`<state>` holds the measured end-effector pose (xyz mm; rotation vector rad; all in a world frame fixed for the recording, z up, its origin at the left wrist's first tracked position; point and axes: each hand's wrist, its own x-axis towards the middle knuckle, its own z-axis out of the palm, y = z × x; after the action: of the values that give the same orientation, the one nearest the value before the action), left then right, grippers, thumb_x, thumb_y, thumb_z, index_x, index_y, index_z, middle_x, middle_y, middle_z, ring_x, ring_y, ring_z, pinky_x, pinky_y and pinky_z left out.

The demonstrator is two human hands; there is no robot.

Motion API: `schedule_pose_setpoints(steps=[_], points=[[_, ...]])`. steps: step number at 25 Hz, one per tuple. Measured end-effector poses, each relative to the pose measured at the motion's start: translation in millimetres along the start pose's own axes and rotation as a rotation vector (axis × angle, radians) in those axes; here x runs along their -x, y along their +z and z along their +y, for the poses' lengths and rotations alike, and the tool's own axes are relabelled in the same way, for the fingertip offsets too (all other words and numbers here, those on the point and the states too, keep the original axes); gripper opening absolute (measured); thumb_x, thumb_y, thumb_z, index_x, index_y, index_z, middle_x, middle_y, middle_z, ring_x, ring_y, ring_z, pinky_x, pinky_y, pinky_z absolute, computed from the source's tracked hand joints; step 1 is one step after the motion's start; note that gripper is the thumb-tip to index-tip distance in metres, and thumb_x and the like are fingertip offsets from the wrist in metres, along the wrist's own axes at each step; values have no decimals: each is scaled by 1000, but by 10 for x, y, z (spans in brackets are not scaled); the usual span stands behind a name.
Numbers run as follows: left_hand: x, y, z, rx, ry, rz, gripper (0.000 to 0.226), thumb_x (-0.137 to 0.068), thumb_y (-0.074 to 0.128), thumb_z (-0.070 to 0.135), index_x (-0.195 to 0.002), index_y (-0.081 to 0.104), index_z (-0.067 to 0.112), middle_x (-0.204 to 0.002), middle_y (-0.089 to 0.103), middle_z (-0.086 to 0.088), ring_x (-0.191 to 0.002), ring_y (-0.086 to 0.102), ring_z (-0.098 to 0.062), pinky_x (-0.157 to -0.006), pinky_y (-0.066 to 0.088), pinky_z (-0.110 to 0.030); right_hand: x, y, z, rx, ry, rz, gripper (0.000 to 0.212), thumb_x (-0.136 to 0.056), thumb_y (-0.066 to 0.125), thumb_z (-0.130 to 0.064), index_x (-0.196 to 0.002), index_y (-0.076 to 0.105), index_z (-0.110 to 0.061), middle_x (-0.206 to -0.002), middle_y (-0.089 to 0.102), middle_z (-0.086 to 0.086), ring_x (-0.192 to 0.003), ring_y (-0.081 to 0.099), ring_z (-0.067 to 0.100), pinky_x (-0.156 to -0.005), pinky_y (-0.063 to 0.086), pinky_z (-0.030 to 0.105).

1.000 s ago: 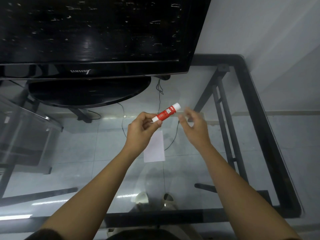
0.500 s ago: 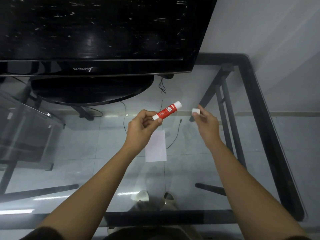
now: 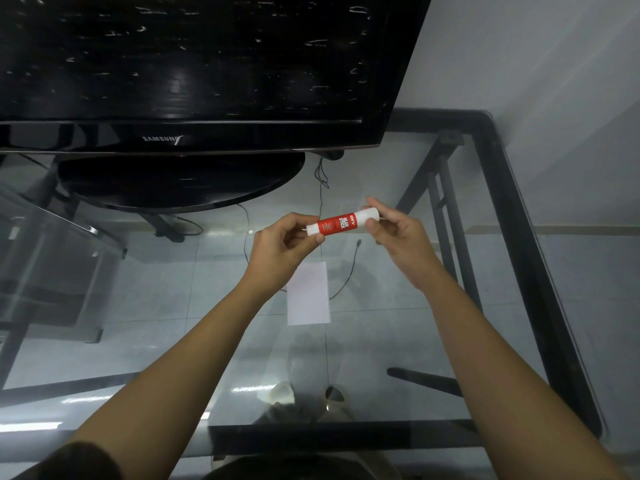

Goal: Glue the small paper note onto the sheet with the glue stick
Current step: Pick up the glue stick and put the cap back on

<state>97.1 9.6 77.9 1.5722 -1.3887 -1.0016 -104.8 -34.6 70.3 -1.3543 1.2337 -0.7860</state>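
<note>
A red and white glue stick (image 3: 341,221) is held level above the glass table. My left hand (image 3: 280,249) pinches its left end. My right hand (image 3: 398,237) grips the white cap end (image 3: 367,213) on the right. Below the hands a white paper sheet (image 3: 309,296) lies flat on the glass, its top left corner hidden by my left hand. I see no separate small note.
A black television (image 3: 194,64) on an oval base (image 3: 180,183) stands at the back of the glass table (image 3: 498,216), which has a black frame. Thin cables (image 3: 320,181) and floor tiles show through the glass, and feet below near the front edge.
My right hand held the white cap apart from the stick half a second ago; now it has moved left and the cap end sits on the stick.
</note>
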Motion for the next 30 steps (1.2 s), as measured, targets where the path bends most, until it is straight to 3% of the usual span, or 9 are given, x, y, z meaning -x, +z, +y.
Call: schedule_pose_setpoints(steps=[6,9,13,14,17,19,21,24,30], points=[[-11,70,19,43,-41,9,23,-81,68,22,-102,60,20,-99,63,3,-92,62,-13,-81,52,-24,-34,23,-42,50,-27,-5,44,-89,56,-23,-131,46,-20,-108,57,-14,-94,53,-15,-79,47,9],[-4,89,1,72,-39,17,21,-81,68,23,-100,59,21,-98,63,4,-91,62,-11,-79,53,-21,-14,48,-53,47,-21,17,46,-88,56,-29,-132,44,-22,-110,56,-12,-95,53,-14,-78,47,8],[21,118,-27,185,-30,-22,19,-82,67,25,-100,58,24,-98,64,11,-91,63,-5,-74,53,-14,44,191,-40,-222,37,70,63,-74,64,-43,-131,41,-32,-118,57,-7,-106,56,4,-88,48,20],[22,138,-43,175,-16,-30,21,-83,65,26,-103,58,24,-100,64,9,-92,62,-6,-76,53,-16,46,243,-24,-273,67,57,57,-71,65,-44,-124,47,-34,-116,59,-4,-105,58,8,-91,48,24],[83,165,-193,-7,-7,-57,38,-91,52,34,-128,47,25,-123,56,6,-109,52,-5,-91,44,-16,32,339,52,-148,55,85,20,-78,67,-39,-96,61,-33,-95,67,-10,-92,63,5,-86,50,24],[226,147,-427,-210,-33,-60,49,-96,38,38,-141,29,23,-146,38,0,-130,37,-13,-103,30,-25,26,302,119,47,-11,179,7,-81,66,-30,-86,61,-31,-79,68,-16,-82,62,0,-77,50,22],[475,122,-709,-425,-65,-56,53,-97,28,40,-145,18,19,-154,22,-3,-139,22,-18,-110,22,-33,28,230,235,292,-59,216,9,-81,66,-28,-87,62,-22,-79,65,-14,-78,60,2,-73,49,25],[873,115,-1046,-679,-109,-62,60,-94,15,44,-145,8,13,-156,11,-7,-142,2,-18,-113,7,-33,75,208,404,534,-75,177,24,-83,65,-29,-98,60,-11,-93,65,4,-83,59,14,-75,48,32],[1117,136,-1256,-906,-131,-145,58,-92,7,44,-138,-13,14,-154,-6,-8,-137,-18,-22,-111,-7,-36,129,250,530,565,-52,178,30,-84,63,-29,-106,59,-8,-99,64,11,-87,58,19,-77,50,35]])
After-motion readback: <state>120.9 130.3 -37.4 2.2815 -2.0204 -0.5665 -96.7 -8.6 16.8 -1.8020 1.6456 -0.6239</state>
